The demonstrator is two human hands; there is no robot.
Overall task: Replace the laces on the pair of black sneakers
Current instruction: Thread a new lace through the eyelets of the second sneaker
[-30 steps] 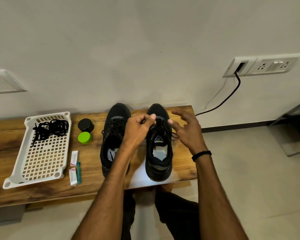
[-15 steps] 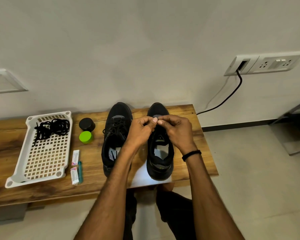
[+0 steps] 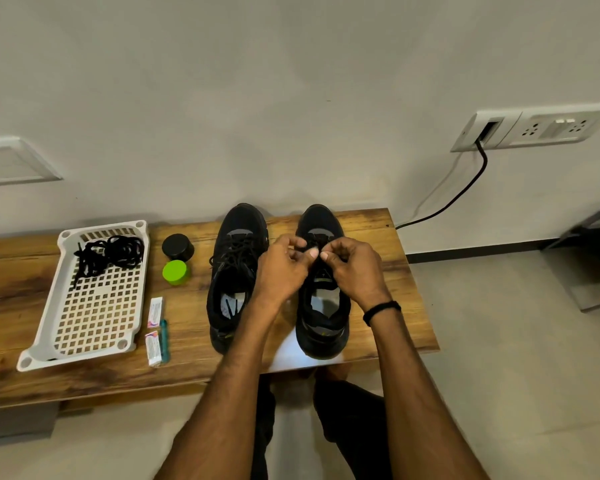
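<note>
The left sneaker (image 3: 234, 271) and right sneaker (image 3: 323, 323) stand side by side on the wooden bench (image 3: 395, 271), toes towards the wall; the left hand (image 3: 281, 268) and right hand (image 3: 355, 268) meet over the right sneaker, fingers curled, each pinching its lace (image 3: 314, 242); spare black laces (image 3: 108, 254) lie in the white tray (image 3: 94, 323); the print on two small packets (image 3: 155, 311) is too small to read.

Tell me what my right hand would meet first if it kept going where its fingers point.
Likely the left hand: the right hand points leftward at it, nearly touching, above the right sneaker. Depth is unclear.
</note>
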